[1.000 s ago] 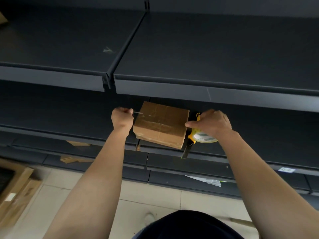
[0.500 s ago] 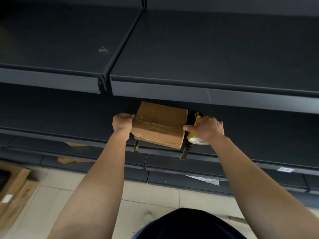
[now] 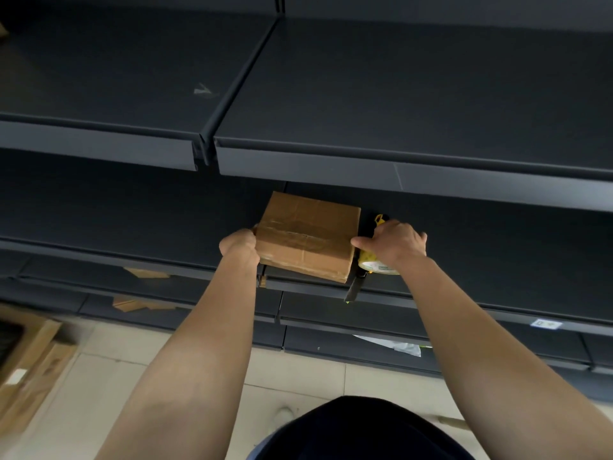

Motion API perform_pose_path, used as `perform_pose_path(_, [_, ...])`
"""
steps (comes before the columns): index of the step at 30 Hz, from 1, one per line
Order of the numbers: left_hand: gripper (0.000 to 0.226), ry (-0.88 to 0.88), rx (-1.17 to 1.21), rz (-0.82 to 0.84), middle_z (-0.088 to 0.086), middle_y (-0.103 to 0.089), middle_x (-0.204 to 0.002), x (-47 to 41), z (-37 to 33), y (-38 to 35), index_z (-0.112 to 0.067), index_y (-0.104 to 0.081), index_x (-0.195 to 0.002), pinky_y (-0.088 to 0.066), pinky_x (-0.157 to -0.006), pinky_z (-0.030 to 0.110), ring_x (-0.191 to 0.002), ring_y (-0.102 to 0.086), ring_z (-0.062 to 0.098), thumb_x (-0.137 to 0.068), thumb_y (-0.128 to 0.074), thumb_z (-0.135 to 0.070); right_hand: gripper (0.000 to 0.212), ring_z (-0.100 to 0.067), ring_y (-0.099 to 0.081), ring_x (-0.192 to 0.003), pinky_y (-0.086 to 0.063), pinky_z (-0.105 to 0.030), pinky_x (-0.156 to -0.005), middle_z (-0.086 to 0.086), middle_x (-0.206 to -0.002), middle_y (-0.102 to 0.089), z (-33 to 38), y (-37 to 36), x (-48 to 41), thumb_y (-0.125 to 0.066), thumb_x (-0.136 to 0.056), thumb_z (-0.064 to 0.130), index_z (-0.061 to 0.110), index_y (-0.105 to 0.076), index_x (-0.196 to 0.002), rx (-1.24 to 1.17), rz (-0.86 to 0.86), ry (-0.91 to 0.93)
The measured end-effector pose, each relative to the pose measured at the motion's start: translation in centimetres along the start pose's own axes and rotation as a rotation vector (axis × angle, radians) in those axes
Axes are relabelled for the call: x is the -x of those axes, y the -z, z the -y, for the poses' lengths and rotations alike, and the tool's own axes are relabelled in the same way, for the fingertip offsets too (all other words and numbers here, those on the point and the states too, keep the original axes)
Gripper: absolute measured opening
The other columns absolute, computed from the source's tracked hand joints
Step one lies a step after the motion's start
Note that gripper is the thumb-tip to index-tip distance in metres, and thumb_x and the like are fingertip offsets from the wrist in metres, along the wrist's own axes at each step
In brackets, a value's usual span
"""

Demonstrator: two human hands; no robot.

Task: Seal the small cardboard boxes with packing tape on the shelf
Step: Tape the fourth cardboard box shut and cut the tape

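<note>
The small cardboard box [image 3: 306, 239], brown with glossy tape strips crossing its top, lies askew at the shelf's [image 3: 132, 227] front edge. The left hand [image 3: 238, 245] curls against its left side, its grip impossible to tell. The right hand's [image 3: 396, 242] fingers wrap the yellow tape dispenser [image 3: 374, 265] just beside it, thumb touching the box.

Wearer: navy top [image 3: 365, 429], pale shoe [image 3: 282, 417].
Left hand [image 3: 239, 247] and right hand [image 3: 394, 242] bare; arms [image 3: 199, 343] bare to frame edge.

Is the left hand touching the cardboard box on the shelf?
Touching. The head view shows the left hand against the left edge of the box, no gap; the right hand grips the tape dispenser.
</note>
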State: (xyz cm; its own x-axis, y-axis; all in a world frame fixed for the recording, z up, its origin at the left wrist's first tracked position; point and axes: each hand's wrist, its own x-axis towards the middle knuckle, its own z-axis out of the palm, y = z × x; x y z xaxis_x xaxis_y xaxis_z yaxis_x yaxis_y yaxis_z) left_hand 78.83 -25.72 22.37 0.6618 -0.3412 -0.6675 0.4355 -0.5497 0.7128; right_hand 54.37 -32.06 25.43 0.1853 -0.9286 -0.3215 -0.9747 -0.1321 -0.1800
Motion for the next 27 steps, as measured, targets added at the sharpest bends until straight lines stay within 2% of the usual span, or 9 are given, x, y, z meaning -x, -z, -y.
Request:
perform_pose_path(2, [0.044, -0.127, -0.072, -0.147, 0.008, -0.058, -0.122, 1.3, -0.1, 0.3, -0.016, -0.043, -0.138, -0.046, -0.066, 0.021, -0.108, -0.058, 0.023, -0.095, -0.052, -0.017, 0.057, -0.024, -0.058, -0.098, -0.029, -0.046, -0.106, 0.001, -0.080, -0.053, 0.0, 0.1, 0.0, -0.047, -0.084, 0.070, 0.016, -0.063, -0.089, 0.001, -0.007, -0.004])
perform_pose_path(5, [0.028, -0.427, -0.130, -0.218, 0.014, -0.066, -0.109, 3.1, -0.1, 0.2, -0.006, -0.064, -0.111, -0.041, -0.060, 0.017, -0.103, -0.064, 0.027, -0.094, -0.057, -0.027, 0.057, -0.024, -0.059, -0.098, -0.027, -0.047, -0.107, 0.001, -0.078, -0.053, 0.1, 0.1, 0.1, -0.048, -0.084, 0.070, 0.015, -0.062, -0.089, -0.014, -0.004, -0.009])
perform_pose_path(7, [0.043, -0.568, -0.294, -0.222, 0.012, -0.064, -0.111, 3.8, 0.7, -0.9, -0.006, -0.064, -0.108, -0.050, -0.079, 0.030, -0.106, -0.062, 0.027, -0.085, -0.066, -0.042, 0.059, -0.024, -0.059, -0.100, -0.027, -0.048, -0.108, 0.001, -0.078, -0.053, 0.2, 0.0, 0.2, -0.047, -0.084, 0.070, 0.014, -0.062, -0.092, -0.015, 0.003, -0.012])
perform_pose_path(9, [0.068, -0.684, -0.581, -0.178, 0.013, -0.054, -0.126, 4.7, 1.9, -1.7, -0.006, -0.056, -0.122, -0.045, -0.095, 0.043, -0.119, -0.050, 0.031, -0.076, -0.070, -0.053, 0.060, -0.025, -0.059, -0.102, -0.028, -0.048, -0.109, 0.000, -0.079, -0.052, 0.1, -0.1, 0.4, -0.045, -0.085, 0.070, 0.013, -0.062, -0.094, -0.015, 0.008, -0.016])
perform_pose_path(18, [0.071, -0.718, -0.785, -0.191, 0.011, -0.035, -0.147, 5.2, 1.9, -2.4, -0.013, -0.036, -0.144, -0.025, -0.112, 0.047, -0.134, -0.033, 0.032, -0.087, -0.059, -0.050, 0.049, -0.028, -0.057, -0.109, -0.032, -0.044, -0.106, -0.007, -0.104, -0.062, 1.6, 0.2, 2.3, -0.047, -0.090, 0.061, 0.013, -0.055, -0.097, -0.062, 0.001, -0.002])
perform_pose_path(20, [0.074, -0.753, -0.815, -0.197, 0.011, -0.030, -0.152, 5.2, 2.2, -2.5, -0.013, -0.028, -0.148, -0.015, -0.116, 0.048, -0.141, -0.023, 0.032, -0.090, -0.055, -0.050, 0.046, -0.030, -0.058, -0.107, -0.042, -0.041, -0.096, -0.010, -0.108, -0.062, 2.1, -0.1, 2.8, -0.047, -0.093, 0.055, 0.010, -0.055, -0.102, -0.125, 0.022, -0.010])
perform_pose_path(22, [0.073, -0.797, -0.771, -0.216, 0.012, -0.029, -0.152, 5.7, 2.7, -2.3, -0.011, -0.029, -0.148, -0.011, -0.116, 0.048, -0.142, -0.019, 0.033, -0.090, -0.058, -0.045, 0.042, -0.030, -0.060, -0.100, -0.047, -0.037, -0.078, -0.011, -0.098, -0.061, 2.3, -0.7, 3.0, -0.048, -0.094, 0.052, 0.010, -0.051, -0.091, -0.222, 0.079, -0.023])
perform_pose_path(24, [0.058, -0.853, -0.656, -0.284, 0.014, -0.039, -0.142, 7.4, 3.2, -2.2, -0.010, -0.045, -0.135, -0.022, -0.110, 0.046, -0.134, -0.030, 0.033, -0.087, -0.064, -0.037, 0.042, -0.029, -0.060, -0.091, -0.043, -0.033, -0.067, -0.007, -0.083, -0.055, 2.4, -1.1, 3.1, -0.049, -0.094, 0.051, 0.011, -0.045, -0.083, -0.297, 0.120, -0.023])
perform_pose_path(27, [0.021, -0.822, -0.530, -0.235, 0.009, -0.059, -0.100, 10.3, 4.5, -2.0, -0.009, -0.060, -0.090, -0.038, -0.081, 0.035, -0.100, -0.056, 0.029, -0.091, -0.060, -0.030, 0.043, -0.027, -0.057, -0.082, -0.040, -0.032, -0.061, -0.004, -0.073, -0.050, 2.5, -1.4, 3.4, -0.050, -0.093, 0.051, 0.012, -0.042, -0.076, -0.360, 0.159, -0.028])
